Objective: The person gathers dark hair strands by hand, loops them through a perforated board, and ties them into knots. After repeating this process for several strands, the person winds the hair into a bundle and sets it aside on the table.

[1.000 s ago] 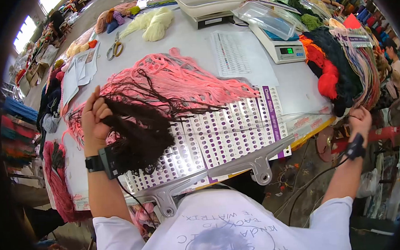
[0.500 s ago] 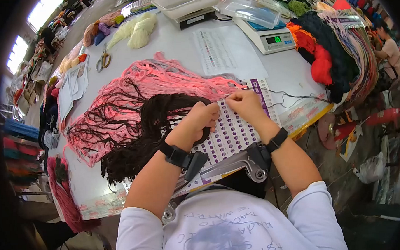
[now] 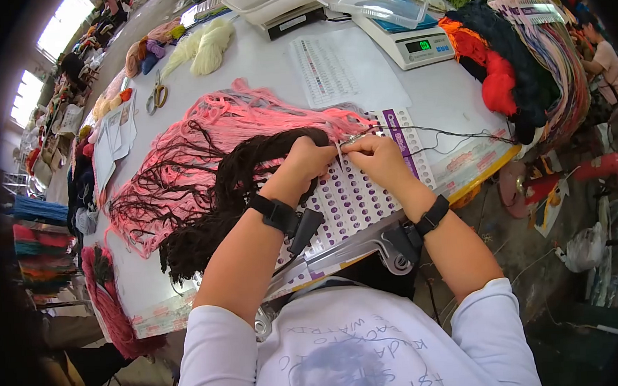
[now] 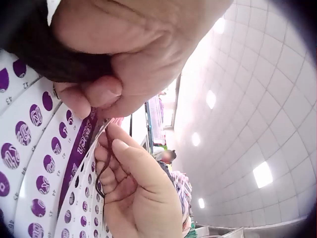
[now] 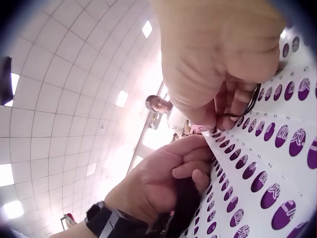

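Observation:
In the head view, my left hand point(image 3: 308, 158) grips a hank of dark brown thread point(image 3: 206, 230), its loose tails spread toward the table's near left. My right hand point(image 3: 377, 163) is close beside it over white cards point(image 3: 351, 198) with purple print and rows of holes. A dark strand point(image 4: 101, 178) runs from the right thumb and fingertips in the left wrist view. The right wrist view has the hank point(image 5: 185, 208) under the curled left fingers. Both sets of fingertips meet at the edge of a slightly raised card. Pink yarn point(image 3: 228, 113) lies just behind.
Scissors point(image 3: 156, 96), cream yarn point(image 3: 207, 46) and a printed sheet point(image 3: 327, 73) lie farther back. A digital scale point(image 3: 420, 47) stands at the back right, near red yarn point(image 3: 498, 92). Metal clips point(image 3: 396, 258) hold the cards at the near table edge.
My hands were wide apart, a strand stretched between them. They came together over the cards, the left bringing the brown hank rightward. Since half a second ago, the fingertips have moved closer to a card's edge.

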Demonstrator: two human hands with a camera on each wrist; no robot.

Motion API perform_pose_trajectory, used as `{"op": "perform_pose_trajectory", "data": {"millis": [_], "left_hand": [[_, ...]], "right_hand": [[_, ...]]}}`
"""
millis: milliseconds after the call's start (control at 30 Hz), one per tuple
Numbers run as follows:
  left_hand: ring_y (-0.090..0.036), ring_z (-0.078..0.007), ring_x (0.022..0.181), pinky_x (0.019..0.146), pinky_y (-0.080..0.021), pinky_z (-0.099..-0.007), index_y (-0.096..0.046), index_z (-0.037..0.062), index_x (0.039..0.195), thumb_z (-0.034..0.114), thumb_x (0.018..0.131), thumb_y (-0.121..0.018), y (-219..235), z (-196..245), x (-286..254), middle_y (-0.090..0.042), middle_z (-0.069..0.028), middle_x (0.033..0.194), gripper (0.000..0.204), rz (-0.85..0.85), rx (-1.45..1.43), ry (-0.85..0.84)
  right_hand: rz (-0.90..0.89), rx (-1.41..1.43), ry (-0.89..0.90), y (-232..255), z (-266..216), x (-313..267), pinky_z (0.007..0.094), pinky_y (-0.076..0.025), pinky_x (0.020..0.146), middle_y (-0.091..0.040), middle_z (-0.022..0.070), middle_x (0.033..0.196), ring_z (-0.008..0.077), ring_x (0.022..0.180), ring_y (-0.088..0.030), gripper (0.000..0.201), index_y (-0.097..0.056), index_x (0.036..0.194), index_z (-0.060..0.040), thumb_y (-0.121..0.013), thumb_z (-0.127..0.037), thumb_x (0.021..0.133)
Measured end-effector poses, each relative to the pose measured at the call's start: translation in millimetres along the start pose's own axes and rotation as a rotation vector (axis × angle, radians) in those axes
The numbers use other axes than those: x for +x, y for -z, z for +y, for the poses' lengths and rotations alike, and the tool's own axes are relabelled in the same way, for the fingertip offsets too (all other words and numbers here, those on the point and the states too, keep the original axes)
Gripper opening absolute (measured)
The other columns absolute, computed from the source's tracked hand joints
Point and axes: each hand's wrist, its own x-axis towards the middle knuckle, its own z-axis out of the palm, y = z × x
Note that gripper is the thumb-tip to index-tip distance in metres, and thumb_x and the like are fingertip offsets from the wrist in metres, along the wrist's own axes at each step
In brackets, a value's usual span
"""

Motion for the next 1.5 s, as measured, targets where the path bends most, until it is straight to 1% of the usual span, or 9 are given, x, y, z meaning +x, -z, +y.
{"op": "perform_pose_trajectory", "data": {"millis": [100,333,400,600,733,933,1133,1333,1500], "left_hand": [[-0.049,-0.0155,0.046,0.046,-0.042,-0.0286,-0.057,-0.0027,0.071,0.011,0.080,-0.060,5,1,-7,-0.050,-0.0060,0.055,0.016,0.106,-0.005,-0.090],[-0.055,-0.0182,0.069,0.071,-0.049,-0.0333,-0.051,0.0087,0.084,0.014,0.084,-0.051,75,2,-30,-0.053,-0.0026,0.071,0.005,0.163,-0.854,-0.282],[-0.053,-0.0174,0.070,0.072,-0.048,-0.0318,-0.051,0.0091,0.084,0.015,0.085,-0.051,79,-2,-30,-0.052,-0.0026,0.071,0.006,-0.073,-1.112,-0.338],[-0.053,-0.0161,0.073,0.076,-0.046,-0.0302,-0.053,0.0080,0.085,0.014,0.086,-0.054,47,1,-21,-0.054,-0.0017,0.077,0.006,-0.259,-1.025,-0.363],[-0.057,-0.0161,0.082,0.077,-0.046,-0.0288,-0.057,0.0058,0.084,0.013,0.088,-0.055,39,5,-23,-0.060,-0.0031,0.084,0.009,-0.143,-0.932,-0.380],[-0.058,-0.0157,0.078,0.078,-0.048,-0.0307,-0.057,0.0052,0.085,0.010,0.089,-0.055,43,1,-21,-0.061,-0.0055,0.084,0.006,-0.356,-1.086,-0.317],[-0.068,-0.0200,0.083,0.058,-0.051,-0.0198,-0.046,0.0018,0.099,-0.006,0.084,-0.049,19,11,-22,-0.060,-0.0135,0.109,0.017,-0.279,-0.536,-0.313],[-0.060,-0.0099,0.068,0.058,-0.047,-0.0214,-0.048,0.0035,0.085,0.001,0.084,-0.060,2,-3,-6,-0.060,-0.0040,0.076,0.011,-0.093,0.037,-0.463],[-0.055,-0.0126,0.058,0.058,-0.046,-0.0264,-0.051,0.0074,0.084,0.007,0.083,-0.062,82,3,-31,-0.053,-0.0004,0.066,0.011,0.139,-0.411,-0.330]], "right_hand": [[-0.074,0.160,-0.201,6,-3,3,0.0315,-0.050,0.069,-0.065,0.0086,0.085,0.0217,0.074,-0.063,0.020,-0.072,0.092,-0.0083,-0.065,-0.013,0.073],[0.027,-0.510,0.197,15,-11,2,0.0367,-0.049,0.068,-0.058,0.0074,0.082,0.0262,0.075,-0.059,0.013,-0.068,0.087,-0.0076,-0.065,-0.008,0.074],[0.042,-0.518,0.277,12,-7,5,0.0386,-0.049,0.069,-0.058,0.0083,0.082,0.0283,0.075,-0.059,0.007,-0.066,0.081,-0.0059,-0.064,-0.008,0.074],[0.181,-0.553,0.529,8,-4,12,0.0394,-0.047,0.070,-0.058,0.0086,0.080,0.0298,0.075,-0.058,0.006,-0.056,0.075,-0.0034,-0.061,-0.006,0.076],[0.066,-0.401,0.325,12,-12,7,0.0408,-0.046,0.067,-0.059,0.0110,0.075,0.0313,0.073,-0.059,0.007,-0.055,0.084,-0.0049,-0.060,-0.009,0.080],[-0.028,-0.313,0.160,11,-18,9,0.0395,-0.047,0.064,-0.062,0.0125,0.074,0.0299,0.071,-0.061,0.011,-0.056,0.091,-0.0056,-0.058,-0.014,0.084],[-0.049,-0.235,0.120,14,-27,10,0.0366,-0.047,0.062,-0.063,0.0120,0.074,0.0275,0.069,-0.062,0.012,-0.057,0.092,-0.0047,-0.058,-0.014,0.085],[-0.039,-0.248,0.155,7,-17,13,0.0372,-0.047,0.063,-0.063,0.0120,0.077,0.0288,0.070,-0.062,0.011,-0.057,0.090,-0.0041,-0.058,-0.013,0.084],[0.008,-0.358,0.238,-1,1,10,0.0389,-0.048,0.065,-0.062,0.0114,0.078,0.0302,0.072,-0.061,0.008,-0.057,0.088,-0.0051,-0.058,-0.011,0.082]]}}
